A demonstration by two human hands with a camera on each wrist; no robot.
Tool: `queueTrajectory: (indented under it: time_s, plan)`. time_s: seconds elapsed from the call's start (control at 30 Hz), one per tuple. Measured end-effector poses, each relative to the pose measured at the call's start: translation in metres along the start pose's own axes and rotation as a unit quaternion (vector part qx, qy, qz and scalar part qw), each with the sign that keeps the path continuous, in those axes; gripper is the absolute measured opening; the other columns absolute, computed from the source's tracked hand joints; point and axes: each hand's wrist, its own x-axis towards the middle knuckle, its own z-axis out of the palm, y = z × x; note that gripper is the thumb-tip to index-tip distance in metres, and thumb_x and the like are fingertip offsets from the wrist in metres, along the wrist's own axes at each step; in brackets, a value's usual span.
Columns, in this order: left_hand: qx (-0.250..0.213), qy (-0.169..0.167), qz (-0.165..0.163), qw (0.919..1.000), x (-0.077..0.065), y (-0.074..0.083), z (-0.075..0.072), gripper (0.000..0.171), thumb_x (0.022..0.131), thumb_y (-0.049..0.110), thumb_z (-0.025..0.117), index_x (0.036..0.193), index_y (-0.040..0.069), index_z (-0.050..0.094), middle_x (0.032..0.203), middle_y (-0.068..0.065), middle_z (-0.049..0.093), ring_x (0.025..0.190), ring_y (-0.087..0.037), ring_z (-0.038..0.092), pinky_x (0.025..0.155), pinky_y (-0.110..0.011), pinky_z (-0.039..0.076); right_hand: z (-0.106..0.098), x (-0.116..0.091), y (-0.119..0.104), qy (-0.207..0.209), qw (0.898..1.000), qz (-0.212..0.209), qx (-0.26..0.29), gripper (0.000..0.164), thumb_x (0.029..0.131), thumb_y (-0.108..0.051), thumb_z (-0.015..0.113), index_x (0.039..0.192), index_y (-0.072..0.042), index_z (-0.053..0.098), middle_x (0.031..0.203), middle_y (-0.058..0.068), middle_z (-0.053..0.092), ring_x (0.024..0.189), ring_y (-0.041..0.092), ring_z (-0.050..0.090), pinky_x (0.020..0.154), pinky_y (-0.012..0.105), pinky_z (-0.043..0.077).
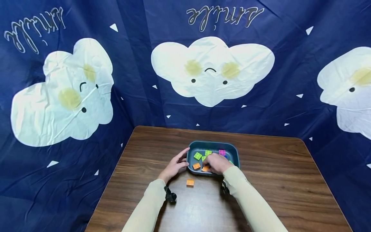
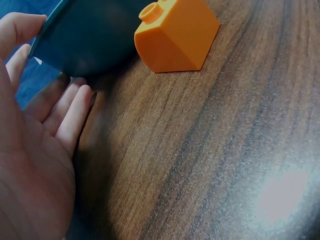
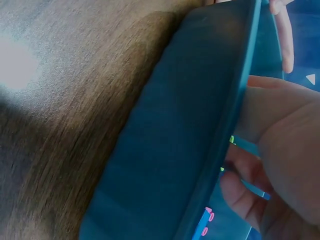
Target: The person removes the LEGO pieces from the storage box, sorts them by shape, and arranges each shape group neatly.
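My left hand rests against the left end of a dark teal bin, its fingertips touching the rim and outer wall. In the left wrist view the lower fingers lie nearly straight along the bin's side. My right hand reaches inside over the near wall. Its fingers and thumb pinch an orange toy brick near the front; in the right wrist view the rim hides the fingertips. Another orange brick lies to its left in the bin. On the table before the bin sits an orange sloped brick.
Several green bricks, a magenta brick and a partly hidden blue brick lie in the bin. The brown wooden table extends to both sides. A blue cloth with white clouds hangs behind it.
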Motion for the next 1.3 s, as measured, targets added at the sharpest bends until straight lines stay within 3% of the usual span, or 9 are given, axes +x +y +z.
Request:
queueTrajectory:
  time_s: [0.23, 0.47, 0.73, 0.97, 1.1, 1.3]
  plan:
    - [0.007, 0.008, 0.001, 0.9999, 0.0, -0.001, 0.0, 0.072, 0.102, 0.005, 0.062, 0.166, 0.022, 0.034, 0.164, -0.019, 0.04, 0.139, -0.04, 0.053, 0.108, -0.047, 0.053, 0.002, 0.002, 0.002, -0.002, 0.999, -0.031, -0.02, 0.02, 0.087, -0.003, 0.084, 0.102, -0.015, 0.084, 0.1, -0.002, 0.078, 0.094, 0.014, 0.069, 0.09, 0.038, 0.061]
    - [0.01, 0.008, 0.004, 0.9999, 0.0, -0.002, 0.002, 0.071, 0.102, 0.006, 0.061, 0.167, 0.018, 0.033, 0.165, -0.02, 0.039, 0.138, -0.04, 0.053, 0.107, -0.046, 0.054, 0.004, 0.002, 0.005, 0.018, 0.999, -0.039, -0.022, 0.017, 0.087, -0.001, 0.079, 0.104, -0.007, 0.079, 0.091, 0.002, 0.074, 0.081, 0.015, 0.064, 0.077, 0.036, 0.06]
    - [0.004, 0.006, 0.003, 1.0, -0.001, 0.0, 0.001, 0.072, 0.103, 0.005, 0.062, 0.167, 0.018, 0.032, 0.166, -0.02, 0.037, 0.14, -0.041, 0.051, 0.108, -0.046, 0.053, -0.005, -0.007, -0.001, 0.071, 0.997, -0.028, 0.01, 0.044, 0.087, -0.014, 0.078, 0.127, 0.003, 0.07, 0.109, 0.009, 0.065, 0.088, 0.016, 0.056, 0.076, 0.033, 0.054]
    - [0.005, 0.007, 0.004, 1.0, -0.001, 0.001, 0.0, 0.071, 0.103, 0.004, 0.062, 0.166, 0.019, 0.033, 0.165, -0.02, 0.039, 0.139, -0.04, 0.052, 0.108, -0.047, 0.053, -0.006, -0.02, -0.01, 0.153, 0.984, -0.024, 0.084, 0.039, 0.084, -0.009, 0.077, 0.122, 0.0, 0.074, 0.109, 0.004, 0.059, 0.088, 0.013, 0.055, 0.078, 0.028, 0.053]
    - [0.001, 0.01, 0.006, 0.9999, 0.0, -0.001, 0.0, 0.071, 0.102, 0.004, 0.062, 0.166, 0.02, 0.035, 0.165, -0.02, 0.039, 0.138, -0.041, 0.053, 0.107, -0.047, 0.054, -0.006, -0.03, -0.015, 0.197, 0.971, -0.035, 0.131, 0.035, 0.085, -0.009, 0.075, 0.12, -0.007, 0.075, 0.112, 0.0, 0.062, 0.093, 0.016, 0.061, 0.082, 0.035, 0.058]
    - [0.005, 0.011, 0.009, 0.9999, 0.0, -0.001, 0.001, 0.072, 0.101, 0.0, 0.061, 0.166, 0.018, 0.034, 0.165, -0.02, 0.039, 0.138, -0.041, 0.053, 0.106, -0.046, 0.054, -0.003, -0.049, -0.023, 0.237, 0.959, -0.048, 0.148, 0.034, 0.092, -0.017, 0.077, 0.124, -0.01, 0.074, 0.12, 0.0, 0.072, 0.107, 0.018, 0.068, 0.09, 0.045, 0.061]
